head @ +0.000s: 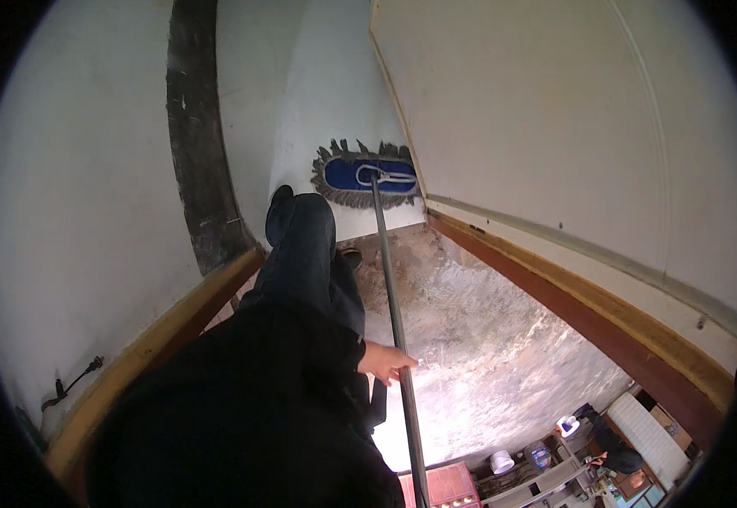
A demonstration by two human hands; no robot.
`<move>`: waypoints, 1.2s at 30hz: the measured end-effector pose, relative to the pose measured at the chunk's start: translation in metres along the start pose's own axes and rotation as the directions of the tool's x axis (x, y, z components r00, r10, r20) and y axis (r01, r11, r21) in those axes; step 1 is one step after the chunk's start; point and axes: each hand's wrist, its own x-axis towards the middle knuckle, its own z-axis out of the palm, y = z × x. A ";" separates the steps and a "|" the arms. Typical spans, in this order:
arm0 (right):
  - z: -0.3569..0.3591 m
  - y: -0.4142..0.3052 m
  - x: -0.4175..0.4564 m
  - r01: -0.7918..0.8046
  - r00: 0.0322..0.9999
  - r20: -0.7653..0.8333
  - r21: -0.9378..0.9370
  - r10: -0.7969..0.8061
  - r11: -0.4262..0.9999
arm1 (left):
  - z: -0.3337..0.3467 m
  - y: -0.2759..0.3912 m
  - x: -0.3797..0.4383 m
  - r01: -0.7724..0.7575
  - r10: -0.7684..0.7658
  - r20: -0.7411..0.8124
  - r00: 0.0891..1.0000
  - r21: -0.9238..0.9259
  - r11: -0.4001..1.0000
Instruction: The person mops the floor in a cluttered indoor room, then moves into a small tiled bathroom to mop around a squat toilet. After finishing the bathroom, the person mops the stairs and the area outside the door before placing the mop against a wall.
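Observation:
My left hand (384, 363) reaches across from the dark sleeve at my body and is closed around the metal pole (391, 286) of a dust mop. The pole slants from the mop head down past the bottom edge of the view. Its flat head (343, 174), blue on top with a grey fringe and a white cord tie, lies on the pale floor by the doorway, close against the door's edge. My right hand is out of view, and so is the pole's upper end. My legs in dark trousers (301, 241) stand left of the pole.
A white door (552, 127) stands at the right, beside a brown-and-yellow frame (571, 311). Rough, worn floor (470, 330) meets the pale floor (317, 76) at the threshold. A plug and cable (73, 384) hang lower left. Another person (616, 454) is among household things lower right.

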 end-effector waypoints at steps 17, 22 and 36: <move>0.145 -0.338 0.204 -0.014 0.954 0.266 0.492 -0.135 0.871 | -0.223 0.266 -0.129 -0.776 0.463 -0.844 0.271 0.093 0.624; 0.193 -0.557 0.224 0.101 0.925 0.313 0.347 -0.216 0.933 | -0.328 0.375 -0.228 -0.799 0.456 -0.886 0.083 0.215 0.562; 0.299 -0.626 0.233 0.489 0.825 0.395 -0.138 -0.405 0.861 | -0.460 0.306 -0.367 -0.631 0.327 -0.927 -0.183 0.366 0.684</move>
